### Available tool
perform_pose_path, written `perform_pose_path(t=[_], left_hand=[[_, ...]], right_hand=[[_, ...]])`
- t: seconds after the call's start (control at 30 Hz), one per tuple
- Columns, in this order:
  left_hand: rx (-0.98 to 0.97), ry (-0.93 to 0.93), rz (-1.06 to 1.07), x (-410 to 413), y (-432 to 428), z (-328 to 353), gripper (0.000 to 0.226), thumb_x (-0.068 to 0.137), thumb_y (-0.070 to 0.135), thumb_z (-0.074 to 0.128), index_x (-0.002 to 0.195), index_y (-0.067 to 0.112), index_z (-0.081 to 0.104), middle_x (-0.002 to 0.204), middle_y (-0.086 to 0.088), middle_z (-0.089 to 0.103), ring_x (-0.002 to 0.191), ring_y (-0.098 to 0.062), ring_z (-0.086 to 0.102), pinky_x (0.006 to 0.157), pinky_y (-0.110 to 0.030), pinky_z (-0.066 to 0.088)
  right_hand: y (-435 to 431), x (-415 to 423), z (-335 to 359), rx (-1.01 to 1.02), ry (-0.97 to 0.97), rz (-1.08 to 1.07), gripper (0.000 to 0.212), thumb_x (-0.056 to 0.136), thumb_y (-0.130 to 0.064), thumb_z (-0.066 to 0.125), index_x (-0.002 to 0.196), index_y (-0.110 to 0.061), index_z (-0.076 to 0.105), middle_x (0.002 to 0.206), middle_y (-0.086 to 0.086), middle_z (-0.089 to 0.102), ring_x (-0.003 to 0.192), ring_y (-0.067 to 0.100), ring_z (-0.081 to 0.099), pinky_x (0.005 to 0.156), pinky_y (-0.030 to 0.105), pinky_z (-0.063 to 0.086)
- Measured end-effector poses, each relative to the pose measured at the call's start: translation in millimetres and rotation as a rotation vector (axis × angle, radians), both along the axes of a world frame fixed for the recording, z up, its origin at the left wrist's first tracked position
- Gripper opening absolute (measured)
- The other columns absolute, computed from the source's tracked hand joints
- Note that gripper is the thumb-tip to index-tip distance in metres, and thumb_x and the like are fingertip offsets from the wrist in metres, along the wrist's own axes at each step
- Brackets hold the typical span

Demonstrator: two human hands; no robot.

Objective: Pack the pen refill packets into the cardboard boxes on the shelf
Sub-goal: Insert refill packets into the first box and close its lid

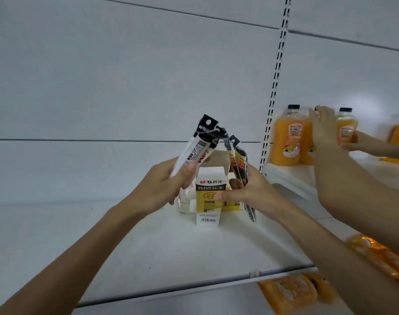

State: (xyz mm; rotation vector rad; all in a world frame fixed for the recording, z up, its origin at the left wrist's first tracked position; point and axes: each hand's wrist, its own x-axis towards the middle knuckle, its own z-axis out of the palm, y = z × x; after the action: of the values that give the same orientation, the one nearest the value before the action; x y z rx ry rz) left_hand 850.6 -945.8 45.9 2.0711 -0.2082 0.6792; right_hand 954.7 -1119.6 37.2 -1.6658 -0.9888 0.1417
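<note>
A white and yellow cardboard box point(208, 204) stands upright on the white shelf point(148, 242) with its top flap open. More boxes sit close behind it, one white box point(186, 201) on its left and one yellow box point(231, 203) on its right. My left hand point(164, 185) grips a white pen refill packet point(195, 146) with a black header, tilted over the box's left side. My right hand point(248, 192) holds several yellow and black refill packets point(239, 169) upright at the box's right side, its thumb pressing the box front.
Another person's hands point(326, 130) handle orange juice bottles point(287, 137) on the neighbouring shelf to the right, their arm crossing above my right forearm. Orange packets point(289, 292) lie on a lower shelf at bottom right. A slotted upright point(274, 87) divides the shelf bays.
</note>
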Motion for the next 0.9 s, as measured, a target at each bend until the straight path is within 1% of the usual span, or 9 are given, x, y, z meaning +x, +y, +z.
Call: perform_pose_path(t=[0.1,0.2,0.3,0.37,0.47,0.57,0.67,0.73,0.9], left_hand=[[-0.004,-0.046,0.126,9.4,2.0,10.0,0.028,0.083,0.053,0.044,0.084,0.031,0.062,0.051,0.011,0.055,0.043,-0.002,0.048,0.044,-0.018,0.041],[-0.011,-0.069,0.174,13.5,3.8,13.9,0.014,0.075,0.047,0.065,0.077,0.034,0.06,0.057,0.017,0.059,0.045,0.001,0.048,0.045,-0.01,0.037],[0.012,0.031,0.002,13.7,11.7,11.1,0.052,0.055,0.062,0.067,0.102,0.042,0.06,0.097,0.012,0.064,0.056,-0.001,0.051,0.048,-0.016,0.04],[-0.018,0.059,-0.095,15.3,14.6,9.3,0.064,0.055,0.057,0.071,0.114,0.04,0.055,0.108,0.013,0.06,0.054,0.0,0.049,0.048,-0.015,0.041],[-0.089,0.02,-0.097,20.8,13.7,6.7,0.058,0.06,0.041,0.08,0.111,0.04,0.054,0.094,0.023,0.059,0.056,0.006,0.051,0.049,-0.007,0.038],[-0.128,0.016,-0.081,29.5,11.3,6.0,0.054,0.056,0.041,0.077,0.105,0.046,0.053,0.084,0.024,0.058,0.057,0.006,0.051,0.048,-0.007,0.038],[-0.133,0.02,-0.082,37.4,6.9,6.1,0.053,0.057,0.043,0.076,0.105,0.047,0.053,0.092,0.015,0.059,0.06,0.004,0.052,0.048,-0.008,0.038],[-0.154,0.013,-0.076,41.7,4.8,5.9,0.055,0.057,0.047,0.08,0.106,0.045,0.054,0.089,0.012,0.06,0.061,0.002,0.052,0.048,-0.009,0.038],[-0.271,0.018,-0.05,47.3,0.6,3.6,0.066,0.057,0.042,0.072,0.118,0.031,0.051,0.084,0.01,0.061,0.059,0.004,0.057,0.046,-0.011,0.041]], right_hand=[[5.5,-1.2,4.0,-0.043,-0.027,-0.008,0.055,0.066,-0.002,0.08,0.114,-0.016,0.056,0.108,0.002,0.067,0.099,0.013,0.065,0.09,0.035,0.052],[15.0,-1.0,6.6,-0.049,-0.031,0.042,0.052,0.068,0.0,0.078,0.114,-0.014,0.056,0.096,-0.004,0.069,0.082,0.009,0.065,0.072,0.021,0.054],[20.5,3.2,6.3,-0.025,0.078,0.07,0.046,0.071,0.002,0.074,0.112,-0.006,0.056,0.063,-0.013,0.066,0.057,0.001,0.058,0.051,0.015,0.045],[21.2,7.9,4.3,-0.032,0.119,0.074,0.048,0.069,-0.001,0.077,0.113,-0.005,0.057,0.068,-0.009,0.066,0.059,0.005,0.057,0.052,0.019,0.042],[15.5,8.9,9.1,-0.035,0.131,0.077,0.046,0.065,-0.017,0.08,0.106,-0.016,0.06,0.086,-0.007,0.068,0.064,0.005,0.057,0.058,0.021,0.044],[5.4,11.7,35.7,0.337,0.133,-0.047,0.005,0.084,-0.009,0.058,0.083,-0.012,0.062,0.068,-0.002,0.059,0.046,0.005,0.043,0.051,0.018,0.042],[-2.2,5.8,75.9,0.635,0.011,-0.191,0.022,0.082,-0.013,0.049,0.062,-0.017,0.058,0.073,0.001,0.061,0.063,0.011,0.052,0.066,0.024,0.047],[0.5,-6.1,96.4,0.624,-0.098,-0.293,0.025,0.082,-0.024,0.05,0.058,-0.019,0.055,0.07,-0.003,0.053,0.066,0.006,0.049,0.063,0.021,0.042],[24.7,-10.8,101.1,0.48,-0.05,-0.424,0.026,0.091,-0.028,0.047,0.072,-0.011,0.051,0.059,0.002,0.045,0.043,0.013,0.044,0.04,0.023,0.036]])
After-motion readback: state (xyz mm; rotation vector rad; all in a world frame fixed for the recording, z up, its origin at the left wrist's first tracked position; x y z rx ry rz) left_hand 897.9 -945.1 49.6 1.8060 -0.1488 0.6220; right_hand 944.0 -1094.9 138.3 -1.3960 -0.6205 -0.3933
